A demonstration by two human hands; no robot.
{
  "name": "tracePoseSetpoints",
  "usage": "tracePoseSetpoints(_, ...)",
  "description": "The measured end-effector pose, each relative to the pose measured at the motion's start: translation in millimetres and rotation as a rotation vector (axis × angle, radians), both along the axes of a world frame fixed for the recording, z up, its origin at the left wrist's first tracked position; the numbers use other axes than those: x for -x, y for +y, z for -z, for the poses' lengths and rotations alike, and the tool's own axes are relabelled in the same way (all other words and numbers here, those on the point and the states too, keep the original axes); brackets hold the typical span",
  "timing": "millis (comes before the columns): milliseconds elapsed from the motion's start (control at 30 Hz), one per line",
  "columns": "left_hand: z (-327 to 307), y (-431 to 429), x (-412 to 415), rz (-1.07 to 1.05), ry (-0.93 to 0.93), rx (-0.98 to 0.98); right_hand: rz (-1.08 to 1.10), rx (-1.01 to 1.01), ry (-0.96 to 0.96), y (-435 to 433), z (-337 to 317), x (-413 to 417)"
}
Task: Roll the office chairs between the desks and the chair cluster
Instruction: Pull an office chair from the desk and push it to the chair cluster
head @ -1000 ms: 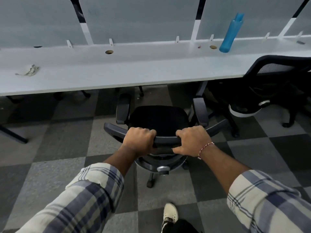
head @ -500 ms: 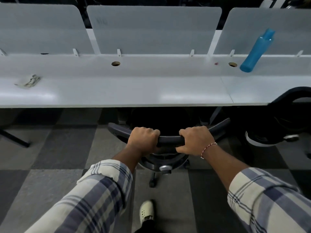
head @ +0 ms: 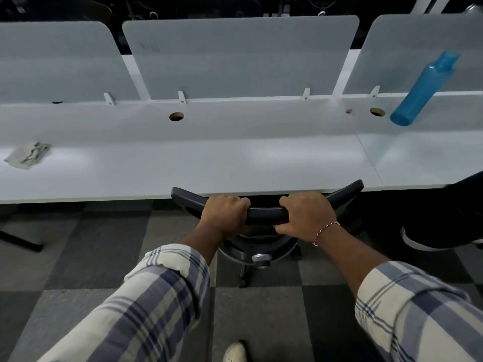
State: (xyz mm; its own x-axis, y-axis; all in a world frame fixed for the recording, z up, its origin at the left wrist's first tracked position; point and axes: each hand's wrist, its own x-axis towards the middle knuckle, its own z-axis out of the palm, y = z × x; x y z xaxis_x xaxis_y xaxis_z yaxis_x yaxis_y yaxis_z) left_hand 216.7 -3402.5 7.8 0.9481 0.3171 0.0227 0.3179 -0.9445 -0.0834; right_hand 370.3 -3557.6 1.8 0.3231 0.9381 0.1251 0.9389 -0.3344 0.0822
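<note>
Both hands grip the top rail of an office chair point(head: 264, 218) tucked under the white surface point(head: 209, 163).

The left hand point(head: 224, 214) and right hand point(head: 307, 214) have fingers curled tight around the rail. The chair's seat and armrests are hidden beneath the surface; only the backrest top, knob and part of the base show. A second chair point(head: 449, 218) is cut off at the right.

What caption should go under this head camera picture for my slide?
Both hands, left and right, grip the black office chair's backrest, its seat tucked under the white desk.
</note>
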Motion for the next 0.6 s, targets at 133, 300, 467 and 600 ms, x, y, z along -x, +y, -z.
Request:
tracePoseSetpoints(133,3,13,-15,-0.033,-0.032,-0.003,-0.037,-0.027,-0.022,13,3,-18)
tracePoseSetpoints(300,6,10,-21,-0.092,-0.041,-0.038,-0.072,0.045,-0.034,16,4,-25)
tracePoseSetpoints(467,0,-16,-14,-0.291,-0.119,-0.02,0.078,-0.023,-0.055,8,1,-2)
tracePoseSetpoints(600,14,-69,5,-0.358,-0.112,0.02,0.055,-0.032,-0.007,-21,17,38)
